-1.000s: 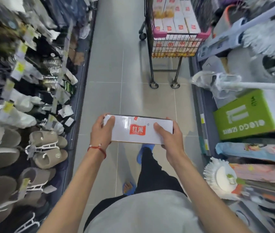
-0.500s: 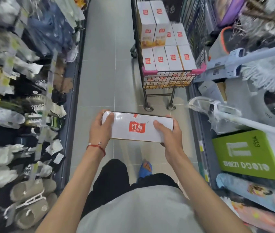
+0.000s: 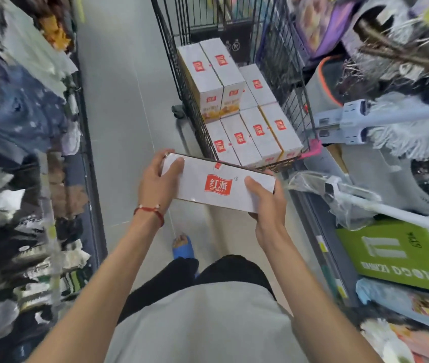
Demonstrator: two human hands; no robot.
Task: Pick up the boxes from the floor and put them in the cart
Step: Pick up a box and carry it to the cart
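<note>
The box (image 3: pixel 218 186) is in the air just before the cart (image 3: pixel 297 106), its long axis running left to right, while the boxes (image 3: pixel 247 138) inside lie lengthwise away. The left hand (image 3: pixel 157 183) and right hand (image 3: pixel 268 203) each have a closed grip on one end; the right is nearer the cart

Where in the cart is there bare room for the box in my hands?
The near end of the cart is crowded: four boxes fill it wall to wall, a raised pair behind them on the left. Free: the flat tops of that near row, and the lower box right of the raised pair. The dark far end may be bare; unclear.
</note>
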